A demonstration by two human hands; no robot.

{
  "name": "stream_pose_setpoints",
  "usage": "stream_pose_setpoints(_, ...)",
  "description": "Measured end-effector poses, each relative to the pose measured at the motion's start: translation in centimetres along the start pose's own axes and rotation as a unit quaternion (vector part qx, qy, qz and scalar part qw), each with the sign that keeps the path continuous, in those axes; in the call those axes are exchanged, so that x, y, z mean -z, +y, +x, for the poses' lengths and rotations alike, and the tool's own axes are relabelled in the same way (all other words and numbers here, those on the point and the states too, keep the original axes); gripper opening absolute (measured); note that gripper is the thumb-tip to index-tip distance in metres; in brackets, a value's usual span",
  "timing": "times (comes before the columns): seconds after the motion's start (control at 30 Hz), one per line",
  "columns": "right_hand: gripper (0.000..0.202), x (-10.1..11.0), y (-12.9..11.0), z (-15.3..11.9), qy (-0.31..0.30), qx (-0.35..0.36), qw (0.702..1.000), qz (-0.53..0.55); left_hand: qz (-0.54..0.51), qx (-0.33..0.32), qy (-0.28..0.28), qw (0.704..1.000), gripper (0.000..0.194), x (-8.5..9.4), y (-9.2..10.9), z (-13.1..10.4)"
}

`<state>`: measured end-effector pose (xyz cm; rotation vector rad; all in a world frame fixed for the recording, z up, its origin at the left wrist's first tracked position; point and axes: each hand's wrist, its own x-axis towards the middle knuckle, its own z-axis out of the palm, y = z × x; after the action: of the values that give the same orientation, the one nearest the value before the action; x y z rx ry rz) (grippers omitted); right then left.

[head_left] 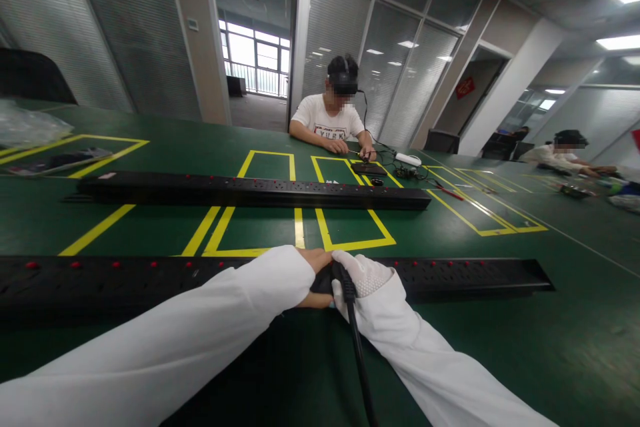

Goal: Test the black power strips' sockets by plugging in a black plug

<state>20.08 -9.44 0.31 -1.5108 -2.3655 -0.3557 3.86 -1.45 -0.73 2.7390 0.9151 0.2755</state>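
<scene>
R hand (361,275), in white dotted glove, grips ribbed blk plug (346,285) w/ smooth round cable (357,347). Bare L hand (314,279) adjacent, grip partly hidden, can't tell. Plug's over long boxy blk strip (450,278) w/ red dots, on green table (575,340).

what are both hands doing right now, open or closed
Left hand: closed on a black part by the near strip; exactly which part is hidden.
Right hand, gloved: closed around the black cable's thick end.
</scene>
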Motion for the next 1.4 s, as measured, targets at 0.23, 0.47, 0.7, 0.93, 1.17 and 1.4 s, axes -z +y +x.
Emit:
stream_pose_setpoints(0.23, 0.03, -0.1, 0.1, -0.2, -0.004, 0.011, 1.0, -0.018, -0.013, -0.007, -0.004, 1.0, 0.054, -0.1, -0.3, 0.2)
stream_pose_setpoints(0.47, 0.031, -0.4, 0.4, -0.3, -0.012, 0.02, 0.999, -0.031, -0.015, -0.008, 0.003, 1.0, 0.059, -0.3, -0.5, 0.2)
stream_pose_setpoints(0.7, 0.032, -1.1, 0.8, -0.2, -0.023, 0.015, 0.998, -0.049, -0.002, -0.01, 0.002, 1.0, 0.057, -0.2, -0.3, 0.1)
stream_pose_setpoints(0.93, 0.031, -1.0, 0.7, 0.0, -0.031, 0.008, 0.998, -0.046, -0.004, -0.013, 0.006, 1.0, 0.059, -0.2, -0.4, 0.1)
stream_pose_setpoints(1.17, 0.032, -0.3, 0.4, 0.0, -0.046, -0.003, 0.998, -0.039, 0.002, -0.005, -0.005, 1.0, 0.058, 0.0, -0.2, 0.1)
stream_pose_setpoints(1.4, 0.052, 0.1, 0.3, 0.5, -0.069, -0.024, 0.996, -0.042, -0.004, -0.013, 0.0, 1.0, 0.06, -0.1, -0.4, 0.0)
